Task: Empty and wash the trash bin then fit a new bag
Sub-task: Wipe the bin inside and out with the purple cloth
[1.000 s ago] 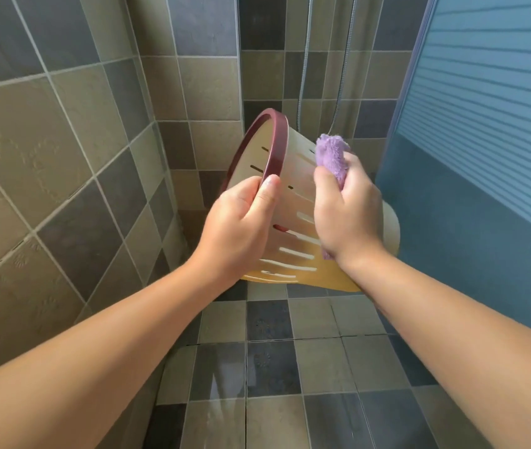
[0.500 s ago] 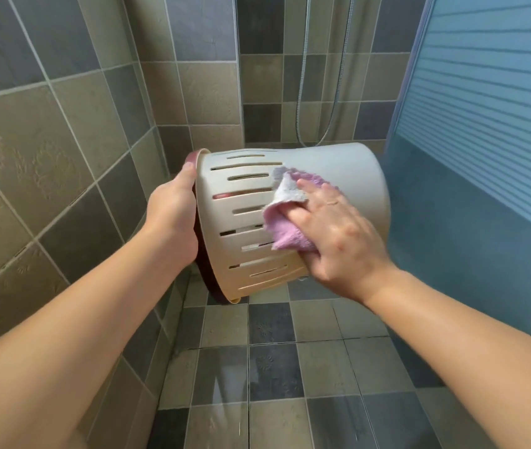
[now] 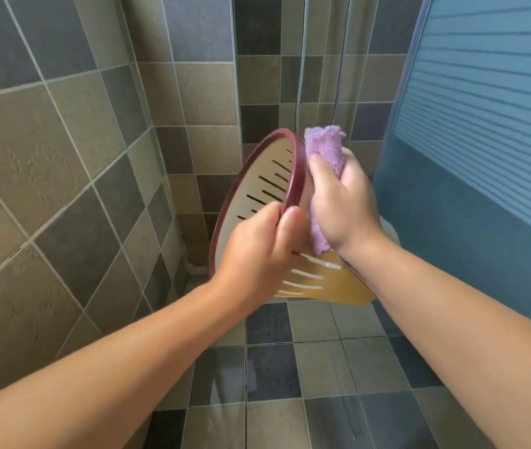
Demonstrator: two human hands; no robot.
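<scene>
A beige slotted trash bin (image 3: 322, 280) with a dark red rim (image 3: 293, 160) is held in the air, tilted with its open mouth facing left. My left hand (image 3: 257, 251) grips the rim at its near edge, thumb on the outside. My right hand (image 3: 342, 202) clutches a purple cloth (image 3: 325, 150) and presses it against the bin's outer wall just behind the rim. The bin's base is mostly hidden behind my right hand and forearm.
Tiled walls (image 3: 63, 157) close in on the left and at the back. A shower hose (image 3: 342, 59) hangs on the back wall. A blue frosted panel (image 3: 484, 140) stands on the right. The tiled floor (image 3: 274, 367) below looks wet.
The bin has turned from lying sideways with its wall toward me to mouth-left, rim up. My left hand shifted to the near rim, and my right hand moved the cloth up beside the rim.
</scene>
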